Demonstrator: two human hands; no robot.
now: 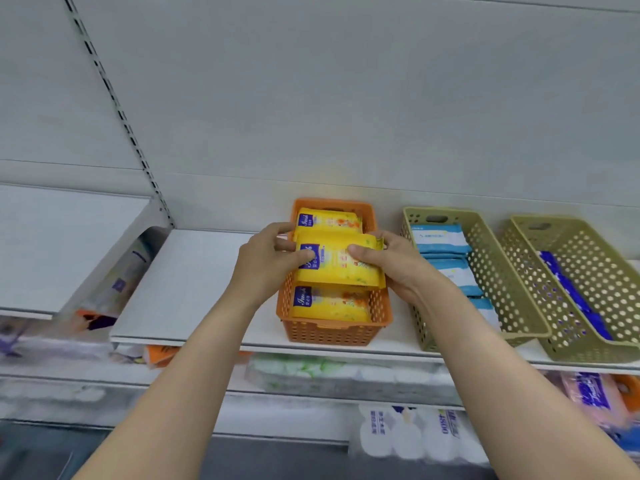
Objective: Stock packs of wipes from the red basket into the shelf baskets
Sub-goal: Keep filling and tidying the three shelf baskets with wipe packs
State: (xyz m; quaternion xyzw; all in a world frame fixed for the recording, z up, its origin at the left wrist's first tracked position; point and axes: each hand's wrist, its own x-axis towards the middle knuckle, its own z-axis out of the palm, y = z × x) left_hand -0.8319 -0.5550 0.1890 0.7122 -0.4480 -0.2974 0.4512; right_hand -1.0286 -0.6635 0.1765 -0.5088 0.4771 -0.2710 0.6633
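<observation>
An orange shelf basket stands on the white shelf and holds yellow packs of wipes. One yellow pack lies across the middle of the basket, above the others. My left hand grips its left end, thumb on top. My right hand grips its right end the same way. Another yellow pack stands at the back of the basket and a third at the front. The red basket is out of view.
To the right stand two olive perforated baskets: one with light-blue packs, one with dark-blue packs. Tissue and paper-roll packs fill the lower shelves. A slotted upright runs up the back wall at left.
</observation>
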